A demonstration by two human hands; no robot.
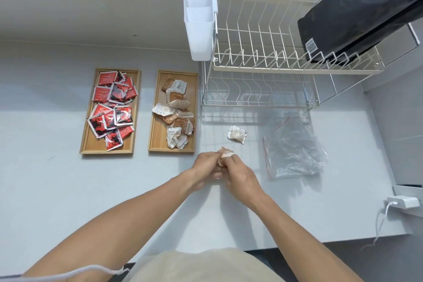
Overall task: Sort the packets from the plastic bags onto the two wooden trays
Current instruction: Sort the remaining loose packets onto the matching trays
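**Brown packet held in both hands, two trays filled**

A small brown and white packet (225, 154) is pinched between the left hand (204, 170) and the right hand (238, 175), which are brought together above the white counter (68, 190) near the middle of the view. The fingers of both hands are closed on the packet, and its upper corner is seen sticking out at 12 o'clock from the hands.

At 10 o'clock from the hands, two wooden trays are set side by side. The left tray (90, 144) is covered with red and black packets (113, 107); white markings are printed on them, but no word can be read. The right tray (158, 142) is loaded with brown and white packets (176, 112); small print is seen on them, too blurred to be made out.

A loose white packet (237, 134) is left on the counter at 1 o'clock from the hands, its print likewise unreadable. At 3 o'clock from the hands a crumpled clear plastic bag (295, 151) with a thin red line along its edge is spread flat.

A two-tier wire dish rack (263, 62) is placed at 12 to 1 o'clock, with a white plastic caddy (199, 14) hung on its left end. A black pouch (364, 9) is propped in the upper tier, and a white barcode label is stuck near its lower corner; its digits cannot be read. A white charger (404, 201) with a cable is seen at the right edge.
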